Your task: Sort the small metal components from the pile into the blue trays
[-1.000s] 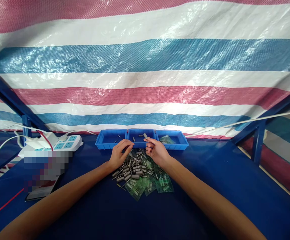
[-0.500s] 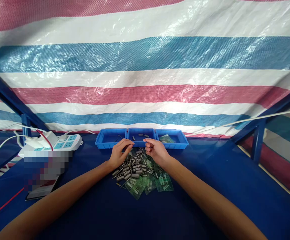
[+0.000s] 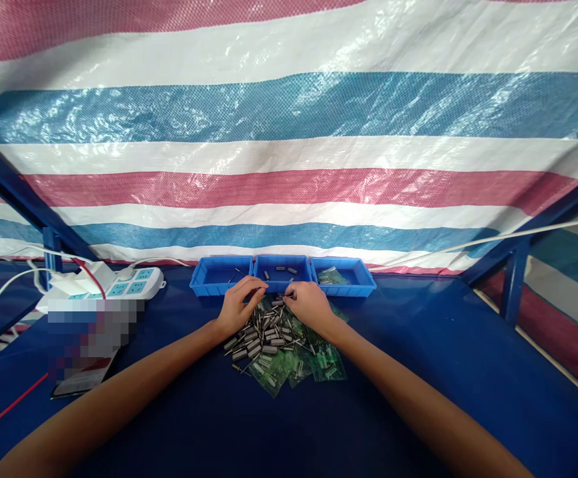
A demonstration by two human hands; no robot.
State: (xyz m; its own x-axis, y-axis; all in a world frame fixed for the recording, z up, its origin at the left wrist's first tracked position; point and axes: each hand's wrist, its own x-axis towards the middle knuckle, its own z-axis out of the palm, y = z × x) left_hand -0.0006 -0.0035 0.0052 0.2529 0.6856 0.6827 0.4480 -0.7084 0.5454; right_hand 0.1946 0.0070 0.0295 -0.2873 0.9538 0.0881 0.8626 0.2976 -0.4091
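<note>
Here, both hands (image 3: 309,305) curl by metal parts (image 3: 270,336), grip unclear, any lettering illegible.

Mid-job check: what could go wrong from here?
1. Thin rods, metal cylinders and green bags lie jumbled together, so the right hand might pick up more than one piece.
2. The left bin, middle bin and right bin stand side by side; a slipped part could land in a neighbouring one.

Dull metal cylinders (image 3: 270,349) and shinier metal pins (image 3: 270,323) meet glossy plastic bags (image 3: 273,380), smooth plastic bins (image 3: 222,290), a smooth desk (image 3: 418,345) and shiny woven-plastic sheeting (image 3: 289,109).
</note>
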